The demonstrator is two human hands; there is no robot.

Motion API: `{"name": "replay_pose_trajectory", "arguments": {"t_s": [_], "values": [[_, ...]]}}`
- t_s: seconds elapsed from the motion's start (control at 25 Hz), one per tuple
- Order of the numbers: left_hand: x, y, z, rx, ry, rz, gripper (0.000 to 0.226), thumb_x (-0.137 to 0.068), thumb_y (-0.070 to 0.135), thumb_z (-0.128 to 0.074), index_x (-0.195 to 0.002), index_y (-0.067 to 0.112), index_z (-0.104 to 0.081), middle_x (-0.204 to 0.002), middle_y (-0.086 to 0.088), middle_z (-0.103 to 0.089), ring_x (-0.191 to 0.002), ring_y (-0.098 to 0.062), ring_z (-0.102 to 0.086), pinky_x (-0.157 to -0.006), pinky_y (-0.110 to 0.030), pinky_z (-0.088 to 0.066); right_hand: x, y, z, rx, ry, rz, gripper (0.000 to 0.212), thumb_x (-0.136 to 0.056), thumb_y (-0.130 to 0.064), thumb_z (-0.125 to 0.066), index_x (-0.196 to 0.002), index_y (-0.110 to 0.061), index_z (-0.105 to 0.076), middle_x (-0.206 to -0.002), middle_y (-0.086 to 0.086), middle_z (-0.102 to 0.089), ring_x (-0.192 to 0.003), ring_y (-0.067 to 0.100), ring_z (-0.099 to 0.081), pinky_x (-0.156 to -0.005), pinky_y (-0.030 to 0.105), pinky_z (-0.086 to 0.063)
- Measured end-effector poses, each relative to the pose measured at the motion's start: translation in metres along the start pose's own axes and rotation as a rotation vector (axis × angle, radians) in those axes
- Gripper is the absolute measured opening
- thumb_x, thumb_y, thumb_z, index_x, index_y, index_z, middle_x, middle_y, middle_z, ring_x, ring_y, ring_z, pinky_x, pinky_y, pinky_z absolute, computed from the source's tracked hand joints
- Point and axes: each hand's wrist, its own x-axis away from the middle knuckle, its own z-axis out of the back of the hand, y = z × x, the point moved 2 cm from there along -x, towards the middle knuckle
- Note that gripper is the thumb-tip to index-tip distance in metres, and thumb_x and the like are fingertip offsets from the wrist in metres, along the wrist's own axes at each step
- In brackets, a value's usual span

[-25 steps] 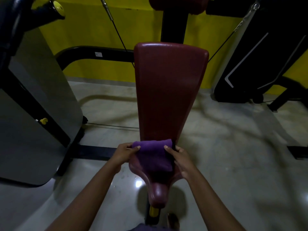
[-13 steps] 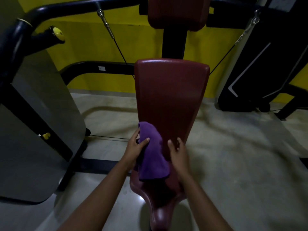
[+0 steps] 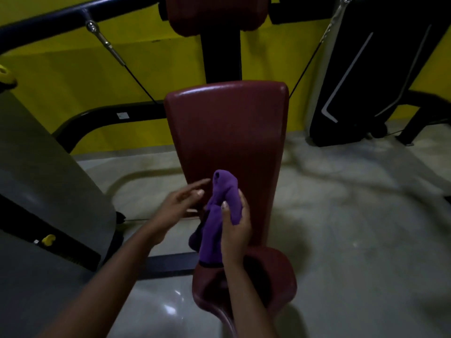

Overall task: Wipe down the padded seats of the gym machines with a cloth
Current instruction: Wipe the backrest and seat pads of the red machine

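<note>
Two hands in view, one cloth, one machine under work.

Grip: right hand [image 3: 236, 231] is curled round the purple cloth [image 3: 211, 229], thumb across the front and fingers wrapped behind. The cloth is bunched into a rough roll standing nearly upright, with its top poking out above the fist and its tail hanging below. Left hand [image 3: 176, 206] holds nothing: fingers straight and spread, palm turned toward the cloth, fingertips just beside its upper part. Cannot tell whether they touch it.

Location: the cloth sits in front of the narrow near end of the maroon back pad [image 3: 231, 132], above the seat pad [image 3: 277, 284]. It looks lifted off the vinyl, but contact cannot be confirmed from this angle.

Key relation: the back pad lies directly beyond the cloth. Its long axis runs near to far, widening toward the far top edge. The right hand is on the pad's centre line, while the left hand is off toward the pad's left edge. The right hand is therefore nearer the surface to be wiped.

Pose: both forearms come in from the near edge, the right almost straight up the axis and the left angled in from the left.

Judgement: the cloth seems to be mid-regrip or refold. The next stroke likely needs it flattened against the pad and pushed far along the axis. Most of the pad above the hands looks unreached.

Surroundings: a second maroon pad [image 3: 214, 18] on the post beyond, a cable [image 3: 136, 74] at far left, and a grey weight-stack cover [image 3: 36, 191] to the left.
</note>
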Motion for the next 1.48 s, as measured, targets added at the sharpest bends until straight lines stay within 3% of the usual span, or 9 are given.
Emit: {"name": "replay_pose_trajectory", "arguments": {"t_s": [0.08,0.2,0.4,0.6,0.76,0.92,1.08,1.28,1.48], "values": [[-0.02,-0.018,0.033,-0.037,0.176,-0.063,0.046,-0.095,0.031,-0.049,-0.139,0.038,-0.036,-0.144,-0.003,-0.037,-0.125,-0.02,-0.047,-0.1,-0.037,-0.043,-0.014,-0.004,-0.018,0.011,0.137,0.041,0.042,-0.088,-0.025,-0.062,-0.128,-0.02,-0.051,-0.127,-0.009,-0.052,-0.119,0.008,-0.05,-0.094,0.003,-0.033],[-0.064,-0.035,0.065,-0.055,0.184,-0.037,0.064,-0.093,0.045,-0.045,-0.148,0.037,-0.012,-0.158,0.001,-0.013,-0.141,-0.018,-0.025,-0.11,-0.04,-0.026,-0.034,-0.021,-0.05,0.062,0.264,0.267,0.044,-0.087,-0.035,-0.055,-0.128,-0.02,-0.051,-0.129,-0.006,-0.052,-0.118,0.004,-0.048,-0.098,0.007,-0.032],[-0.134,-0.012,0.076,0.095,0.114,-0.183,0.077,-0.085,0.067,-0.039,-0.149,0.035,-0.007,-0.157,0.008,-0.016,-0.144,-0.013,-0.018,-0.113,-0.036,-0.016,-0.09,-0.025,-0.12,0.415,0.334,0.625,0.044,-0.093,-0.034,-0.046,-0.136,-0.024,-0.043,-0.143,0.01,-0.043,-0.13,0.021,-0.037,-0.108,0.027,-0.028],[-0.173,-0.027,0.081,0.082,0.071,-0.284,0.114,-0.046,0.097,-0.039,-0.141,0.05,0.002,-0.157,0.017,-0.002,-0.144,-0.008,-0.013,-0.118,-0.042,-0.018,-0.12,0.025,-0.173,1.006,0.227,0.79,0.054,-0.095,-0.055,-0.027,-0.146,-0.039,-0.018,-0.154,0.005,-0.021,-0.141,0.034,-0.018,-0.112,0.053,-0.016],[-0.186,-0.03,0.078,0.052,0.058,-0.328,0.103,-0.059,0.082,-0.057,-0.133,0.057,0.01,-0.154,0.019,0.001,-0.144,-0.01,-0.013,-0.117,-0.044,-0.023,-0.164,0.001,-0.161,1.104,0.176,1.011,0.056,-0.091,-0.059,-0.032,-0.144,-0.042,-0.024,-0.154,0.002,-0.024,-0.141,0.03,-0.018,-0.112,0.053,-0.014],[-0.188,-0.032,0.076,0.063,0.05,-0.377,0.096,-0.084,0.036,-0.058,-0.141,0.042,0.019,-0.144,0.024,-0.001,-0.14,-0.007,-0.018,-0.116,-0.033,-0.023,-0.207,-0.027,-0.131,1.063,0.265,0.94,0.065,-0.083,-0.058,-0.04,-0.143,-0.034,-0.03,-0.153,-0.001,-0.028,-0.142,0.025,-0.019,-0.113,0.05,-0.012],[-0.192,-0.031,0.077,0.078,0.045,-0.374,0.087,-0.09,0.028,-0.054,-0.134,0.048,0.018,-0.15,0.02,0.006,-0.142,-0.007,-0.011,-0.116,-0.031,-0.02,-0.205,-0.032,-0.143,0.9,0.492,0.738,0.056,-0.088,-0.047,-0.038,-0.141,-0.029,-0.037,-0.149,0.001,-0.037,-0.138,0.029,-0.031,-0.111,0.052,-0.021],[-0.192,-0.035,0.076,0.105,0.055,-0.367,0.079,-0.093,0.024,-0.052,-0.129,0.051,0.013,-0.152,0.017,0.003,-0.142,-0.009,-0.014,-0.117,-0.038,-0.021,-0.17,-0.019,-0.179,1.043,0.168,1.026,0.056,-0.086,-0.047,-0.039,-0.141,-0.036,-0.031,-0.15,-0.001,-0.036,-0.139,0.023,-0.025,-0.111,0.051,-0.014],[-0.189,-0.037,0.076,0.021,0.054,-0.359,0.089,-0.089,0.029,-0.054,-0.133,0.05,0.021,-0.143,0.026,0.002,-0.142,-0.008,-0.015,-0.116,-0.035,-0.022,-0.217,-0.042,-0.136,0.932,0.326,0.82,0.063,-0.082,-0.055,-0.042,-0.141,-0.031,-0.038,-0.15,-0.001,-0.035,-0.14,0.024,-0.025,-0.113,0.045,-0.013]]}}
